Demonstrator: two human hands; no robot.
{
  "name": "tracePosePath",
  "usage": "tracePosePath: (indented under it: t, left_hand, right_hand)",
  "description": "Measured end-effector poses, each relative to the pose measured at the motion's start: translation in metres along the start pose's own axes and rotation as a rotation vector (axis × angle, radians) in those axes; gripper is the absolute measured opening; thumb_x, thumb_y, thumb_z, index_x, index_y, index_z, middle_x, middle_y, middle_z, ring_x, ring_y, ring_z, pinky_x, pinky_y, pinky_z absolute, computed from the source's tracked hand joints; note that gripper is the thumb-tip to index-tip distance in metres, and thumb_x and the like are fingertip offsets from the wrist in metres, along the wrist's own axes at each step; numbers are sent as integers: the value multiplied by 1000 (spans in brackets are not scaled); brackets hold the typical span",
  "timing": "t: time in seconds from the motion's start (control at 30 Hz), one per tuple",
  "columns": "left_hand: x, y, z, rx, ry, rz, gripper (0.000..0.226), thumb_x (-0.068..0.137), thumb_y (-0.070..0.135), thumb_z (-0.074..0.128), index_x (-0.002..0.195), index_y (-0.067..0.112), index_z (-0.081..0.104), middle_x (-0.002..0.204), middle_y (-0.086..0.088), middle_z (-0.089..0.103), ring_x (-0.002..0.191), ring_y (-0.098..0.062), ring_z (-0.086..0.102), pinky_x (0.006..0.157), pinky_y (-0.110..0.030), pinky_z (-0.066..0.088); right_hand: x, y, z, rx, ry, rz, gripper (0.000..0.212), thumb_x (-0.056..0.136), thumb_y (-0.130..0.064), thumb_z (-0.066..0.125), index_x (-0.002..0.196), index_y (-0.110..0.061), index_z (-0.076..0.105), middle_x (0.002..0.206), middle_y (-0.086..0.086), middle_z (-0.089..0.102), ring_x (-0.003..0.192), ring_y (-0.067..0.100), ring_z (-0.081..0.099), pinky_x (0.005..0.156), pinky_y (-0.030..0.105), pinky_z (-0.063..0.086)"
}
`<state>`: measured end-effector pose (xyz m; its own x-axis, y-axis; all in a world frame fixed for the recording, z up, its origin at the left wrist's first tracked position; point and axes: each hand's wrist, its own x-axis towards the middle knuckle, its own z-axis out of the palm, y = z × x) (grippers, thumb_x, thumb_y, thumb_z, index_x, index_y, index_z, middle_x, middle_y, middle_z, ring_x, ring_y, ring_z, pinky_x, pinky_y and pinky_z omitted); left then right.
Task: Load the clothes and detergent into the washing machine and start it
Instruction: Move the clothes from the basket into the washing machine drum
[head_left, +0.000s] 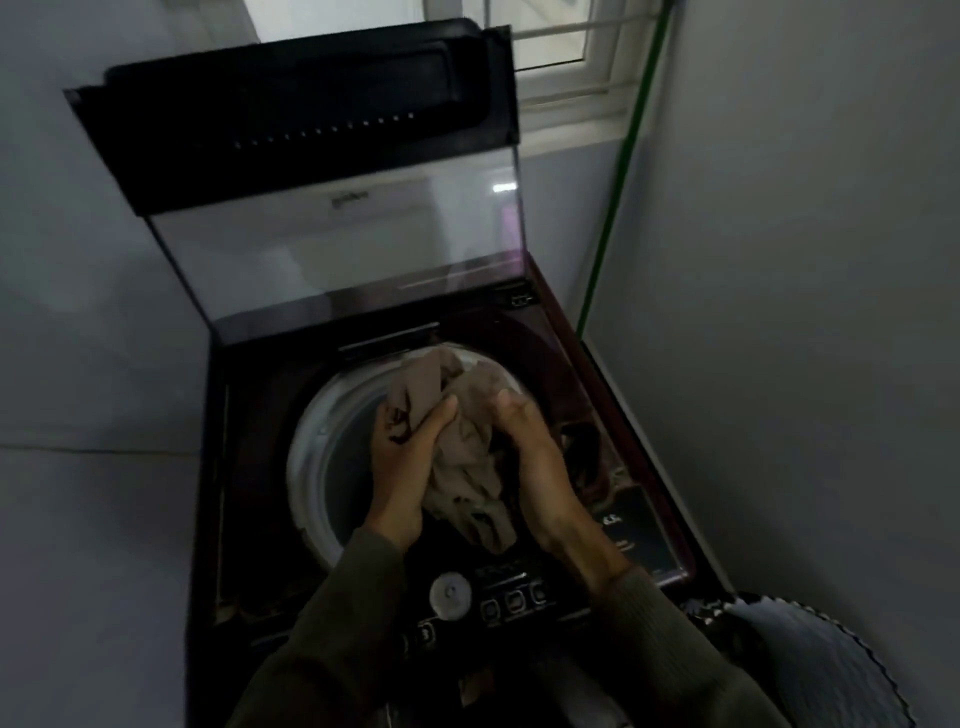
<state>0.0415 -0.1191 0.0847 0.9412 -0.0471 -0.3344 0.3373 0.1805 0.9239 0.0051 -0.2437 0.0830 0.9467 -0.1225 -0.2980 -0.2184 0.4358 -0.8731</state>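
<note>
A dark top-loading washing machine (244, 467) stands below me with its glass lid (337, 249) raised upright. Its round drum opening has a pale rim (311, 457). Over the opening I hold a crumpled beige garment (467, 457) between both hands. My left hand (402, 462) grips its left side, thumb pressed into the cloth. My right hand (535, 462) grips its right side. The lower end of the garment hangs toward the machine's front edge. The control panel, with a round knob (450, 595) and several buttons, lies under my wrists. No detergent is visible.
Grey walls close in on the left and right of the machine. A window (561, 47) is behind it, and a green hose (618, 176) runs down the right wall. A dark scalloped-edged basket (810, 670) sits at the bottom right.
</note>
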Motion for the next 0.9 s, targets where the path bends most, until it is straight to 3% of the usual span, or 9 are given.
tracePosePath:
  t: [0.1, 0.17, 0.27, 0.37, 0.47, 0.53, 0.67, 0.8, 0.9]
  left_hand:
    - [24, -12, -23, 111, 107, 58, 41, 83, 20, 78, 121, 25, 63, 109, 10, 71, 97, -6, 69, 77, -20, 56]
    - [40, -22, -36, 159, 132, 93, 48, 82, 14, 77, 124, 26, 58, 113, 12, 68, 101, -3, 66, 77, -15, 54]
    - [59, -36, -54, 177, 161, 123, 66, 81, 7, 77, 136, 23, 44, 120, 12, 61, 106, -1, 61, 76, -7, 51]
    - [72, -50, -68, 234, 112, 45, 63, 83, 7, 76, 137, 19, 45, 121, 9, 59, 105, -3, 60, 70, -5, 50]
    - [85, -68, -83, 359, -48, -15, 56, 86, -4, 69, 135, 15, 49, 121, 4, 60, 102, 1, 58, 72, -8, 51]
    - [92, -78, -92, 452, -121, -43, 53, 85, -6, 68, 131, 15, 53, 117, 5, 63, 101, 3, 59, 77, -9, 51]
    - [105, -97, -109, 641, -128, -124, 42, 76, 9, 79, 116, 18, 68, 111, -4, 70, 105, -20, 67, 87, -28, 54]
    - [119, -122, -128, 751, -128, -254, 57, 69, 51, 75, 122, 32, 67, 119, 2, 70, 110, -20, 66, 97, -41, 53]
    - [117, -115, -125, 898, -126, -251, 61, 76, 49, 68, 133, 29, 58, 132, -5, 63, 122, -28, 59, 104, -42, 47]
  right_hand:
    - [25, 17, 10, 2, 147, 103, 48, 84, -30, 75, 123, -16, 50, 114, 10, 69, 104, 25, 69, 94, 47, 55]
    - [42, 31, 10, -182, 151, 128, 50, 83, -23, 77, 122, -18, 47, 113, 6, 66, 102, 22, 68, 88, 38, 58]
    - [62, 48, 13, -529, 55, 238, 56, 81, -48, 74, 129, -27, 52, 122, -5, 63, 107, 14, 63, 92, 35, 55]
    - [74, 57, 19, -543, -111, 357, 56, 87, -55, 65, 136, -32, 52, 131, -12, 60, 111, 9, 60, 96, 28, 51]
    - [82, 62, 21, -610, -238, 355, 50, 89, -36, 70, 132, -34, 45, 110, -22, 57, 99, -3, 58, 71, 4, 46]
    - [91, 72, 18, -676, -265, 348, 54, 89, -21, 72, 135, -26, 44, 110, -18, 58, 100, -3, 57, 71, -1, 43]
    - [106, 99, 13, -886, -229, 373, 67, 77, -33, 82, 136, -29, 50, 126, -11, 62, 116, 7, 58, 92, 14, 43]
    - [117, 120, 13, -1052, -225, 429, 67, 86, -19, 69, 146, -18, 39, 138, 11, 55, 126, 30, 53, 107, 39, 44]
    - [119, 120, 20, -1083, -260, 441, 80, 86, -27, 71, 153, -21, 27, 148, 11, 46, 135, 31, 45, 111, 33, 34]
